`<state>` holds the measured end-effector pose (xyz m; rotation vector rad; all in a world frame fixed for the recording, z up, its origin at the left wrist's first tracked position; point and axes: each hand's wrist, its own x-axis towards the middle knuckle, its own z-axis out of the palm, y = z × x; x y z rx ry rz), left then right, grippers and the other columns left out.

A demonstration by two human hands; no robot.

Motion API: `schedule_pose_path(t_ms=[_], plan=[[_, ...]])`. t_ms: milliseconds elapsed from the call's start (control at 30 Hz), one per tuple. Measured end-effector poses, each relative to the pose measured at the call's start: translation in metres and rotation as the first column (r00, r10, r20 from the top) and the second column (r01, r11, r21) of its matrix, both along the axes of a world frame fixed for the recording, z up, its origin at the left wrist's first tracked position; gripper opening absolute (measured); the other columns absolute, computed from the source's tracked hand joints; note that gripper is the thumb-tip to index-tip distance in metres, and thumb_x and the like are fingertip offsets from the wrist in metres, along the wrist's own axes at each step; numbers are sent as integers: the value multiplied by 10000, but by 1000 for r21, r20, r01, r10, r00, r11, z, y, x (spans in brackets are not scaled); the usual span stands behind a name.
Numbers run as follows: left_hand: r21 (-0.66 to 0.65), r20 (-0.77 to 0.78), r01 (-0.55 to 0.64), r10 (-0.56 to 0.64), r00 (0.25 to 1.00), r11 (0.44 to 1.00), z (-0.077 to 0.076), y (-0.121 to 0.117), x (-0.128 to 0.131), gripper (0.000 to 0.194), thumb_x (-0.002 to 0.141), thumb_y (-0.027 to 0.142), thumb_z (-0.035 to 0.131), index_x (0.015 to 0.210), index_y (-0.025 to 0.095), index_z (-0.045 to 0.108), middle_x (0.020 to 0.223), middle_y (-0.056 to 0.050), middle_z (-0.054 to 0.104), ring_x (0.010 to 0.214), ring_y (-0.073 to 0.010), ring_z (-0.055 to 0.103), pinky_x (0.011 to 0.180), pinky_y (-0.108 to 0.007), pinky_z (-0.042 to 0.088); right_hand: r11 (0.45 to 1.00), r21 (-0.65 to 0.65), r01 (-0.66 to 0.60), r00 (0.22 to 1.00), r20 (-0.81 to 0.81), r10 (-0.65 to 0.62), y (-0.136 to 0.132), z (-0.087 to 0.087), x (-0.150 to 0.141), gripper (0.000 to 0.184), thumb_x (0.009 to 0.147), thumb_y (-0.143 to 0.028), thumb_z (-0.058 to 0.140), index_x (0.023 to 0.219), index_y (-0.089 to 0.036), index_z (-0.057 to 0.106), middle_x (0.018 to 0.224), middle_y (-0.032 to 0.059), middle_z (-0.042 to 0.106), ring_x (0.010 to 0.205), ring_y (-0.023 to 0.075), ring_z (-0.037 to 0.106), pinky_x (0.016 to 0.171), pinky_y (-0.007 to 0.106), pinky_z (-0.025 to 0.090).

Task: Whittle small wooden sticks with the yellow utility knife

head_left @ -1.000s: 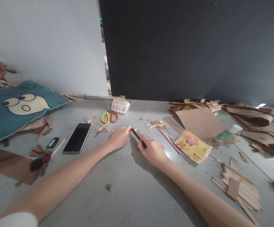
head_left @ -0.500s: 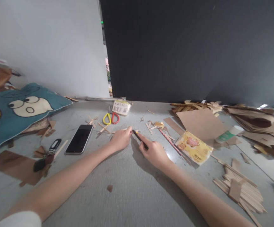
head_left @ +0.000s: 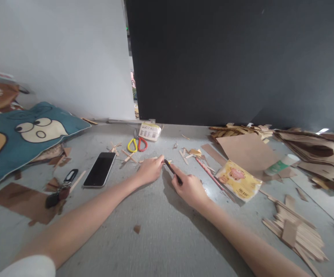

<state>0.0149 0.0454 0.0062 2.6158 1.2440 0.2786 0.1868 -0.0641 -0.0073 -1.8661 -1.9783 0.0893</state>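
Grey metal-looking table [head_left: 106, 246] stretches across the whole lower part, and from where I stand I see its far edge meeting a pale panel [head_left: 54, 50] at upper left and a dark panel [head_left: 227, 61] at upper right. Near the middle of the frame, the left hand [head_left: 152, 169] is low at the surface, its fingers pressed together on what looks like a thin pale piece [head_left: 155, 157], mostly hidden. The right hand [head_left: 191, 188] pinches a slim black tool [head_left: 173, 172], whose tip lies just beside the left fingertips; whether they touch, I cannot tell. Between the forearms, toward the lower edge, a wide stretch of table gives room, with one small brown scrap [head_left: 137, 229] there. Leftward, room is narrower: a phone [head_left: 100, 169] lies near the left forearm, and a blue cushion [head_left: 77, 125] crosses the left edge. Scissors [head_left: 139, 141] lie beyond the left hand. Rightward, a yellow packet [head_left: 238, 180] and a pile of wooden sticks [head_left: 305, 234] border the right arm's side.
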Motion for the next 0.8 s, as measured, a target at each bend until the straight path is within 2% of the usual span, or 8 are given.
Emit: schedule_pose_path(t_ms=[167,300,500,633,800], plan=[[8,18,-31,31,999,999,-4,1,0,300,1061,325,336,1116,203,604,984,-135,751,907,-289,724,790,-359,476,1000,-4,-3,1000,25,3,2,0,2,520,988,-268,471,1491,-251,599,659,37,746,562,174,685,549,241,323],[33,-25,-28,28,999,999,-1,0,1,338,1070,344,322,1156,200,616,1020,-143,748,941,-298,728,801,-361,483,999,-40,15,998,64,-12,0,4,3,522,1006,-285,472,1519,-263,565,709,44,770,604,186,710,578,238,359],[61,-107,61,-54,993,996,10,3,-2,346,1052,335,377,1118,208,692,1005,-162,743,954,-305,722,868,-386,480,994,-106,-2,980,196,23,-4,14,0,552,1040,-320,429,1590,-275,454,815,80,803,688,218,752,627,253,416],[85,-115,102,-92,989,991,13,4,-5,371,1055,347,372,1076,212,717,926,-139,738,909,-293,712,833,-372,473,990,-144,-12,974,221,44,-7,17,2,548,1053,-330,410,1597,-275,436,861,85,812,706,214,757,649,254,438],[133,-119,223,-207,971,966,12,12,-11,290,1036,274,435,943,192,697,843,-93,667,850,-244,647,759,-327,438,988,-155,13,967,254,28,-12,13,0,578,1057,-313,393,1634,-319,360,943,58,819,735,181,759,663,241,441]])
